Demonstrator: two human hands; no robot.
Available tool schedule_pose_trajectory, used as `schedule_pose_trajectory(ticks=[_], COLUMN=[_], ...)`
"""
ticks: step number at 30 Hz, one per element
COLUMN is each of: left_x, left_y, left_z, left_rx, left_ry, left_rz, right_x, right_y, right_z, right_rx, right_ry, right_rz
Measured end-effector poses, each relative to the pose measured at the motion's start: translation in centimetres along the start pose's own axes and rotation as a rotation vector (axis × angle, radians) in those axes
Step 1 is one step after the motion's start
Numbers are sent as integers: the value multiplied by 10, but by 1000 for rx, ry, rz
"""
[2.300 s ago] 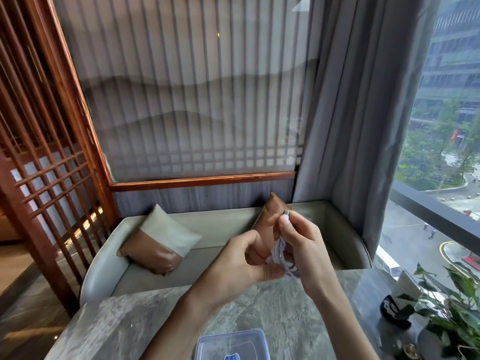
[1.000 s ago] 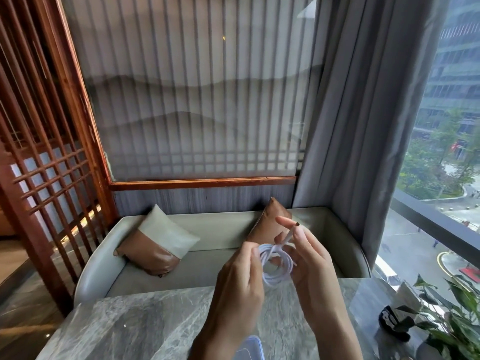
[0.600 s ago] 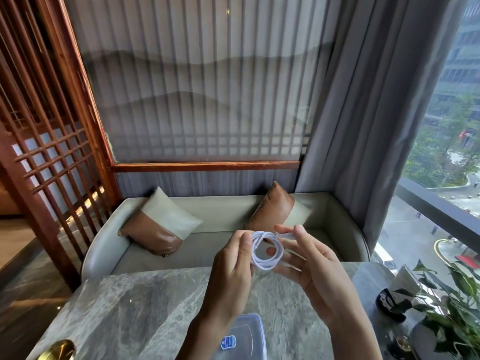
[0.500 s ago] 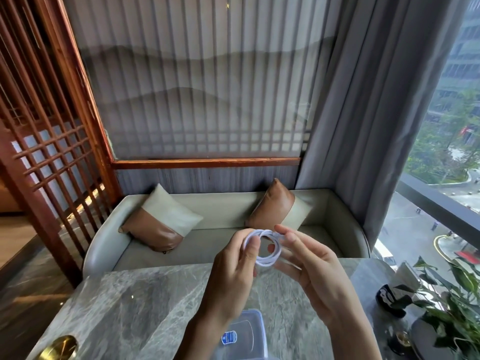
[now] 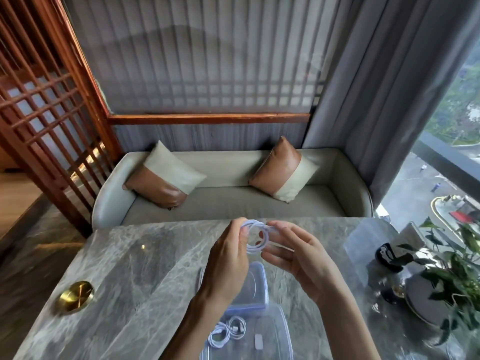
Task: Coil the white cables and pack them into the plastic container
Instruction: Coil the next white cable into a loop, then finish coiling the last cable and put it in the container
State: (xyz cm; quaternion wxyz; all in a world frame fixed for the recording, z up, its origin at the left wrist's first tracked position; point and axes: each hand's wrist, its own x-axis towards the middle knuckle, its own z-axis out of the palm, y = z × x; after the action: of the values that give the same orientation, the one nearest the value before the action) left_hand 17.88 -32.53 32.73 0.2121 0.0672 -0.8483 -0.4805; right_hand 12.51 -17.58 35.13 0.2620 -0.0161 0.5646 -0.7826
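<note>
A white cable (image 5: 255, 236), wound into a small coil, hangs in the air between both hands above the marble table (image 5: 135, 281). My left hand (image 5: 228, 261) pinches the coil's left side with thumb and fingers. My right hand (image 5: 298, 258) holds the right side, its other fingers spread. Below the hands lies a clear plastic container (image 5: 275, 331) with two coiled white cables (image 5: 228, 331) in it. Its clear lid (image 5: 257, 287) lies just beyond it, partly hidden by my left hand.
A brass dish (image 5: 75, 296) is set into the table at the left. A potted plant (image 5: 452, 268) and a dark small object (image 5: 388, 257) stand at the right. Beyond the table is a sofa (image 5: 233, 201) with two cushions.
The view has tilted down, so the container and its cables now show. The hands have come lower with the coil, which is wound tighter than a second ago.
</note>
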Motion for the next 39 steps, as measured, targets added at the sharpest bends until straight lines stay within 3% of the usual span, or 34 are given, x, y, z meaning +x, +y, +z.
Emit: schedule_pose_trajectory(ticks=[4,9,13,17,19,23,32,39], left_x=[-9,-37,-65,-97,-113,-143,-159,-158], left_y=[-40,-110,-162,-213,-238,-273,-293,-297], left_z=[13,33,54,68,72,80,73,68], left_rx=[-215,-212,-151,204,361,260,116,93], left_ry=[-40,-205,-266,-114,-148,-303,-257,-285], left_rz=[-216,-486,-690,-756,-823,-1005,-961,-956], right_x=[13,27,34,37,38,42,69,66], right_y=[37,111,177,237,264,299,333,350], right_z=[-14,-33,-54,-76,-87,-103,-103,-103], right_rx=[77,13,44,39,45,62,256,94], right_ry=[-73,-55,63,280,365,511,650,675], right_rz=[138,291,410,566,635,685,703,724])
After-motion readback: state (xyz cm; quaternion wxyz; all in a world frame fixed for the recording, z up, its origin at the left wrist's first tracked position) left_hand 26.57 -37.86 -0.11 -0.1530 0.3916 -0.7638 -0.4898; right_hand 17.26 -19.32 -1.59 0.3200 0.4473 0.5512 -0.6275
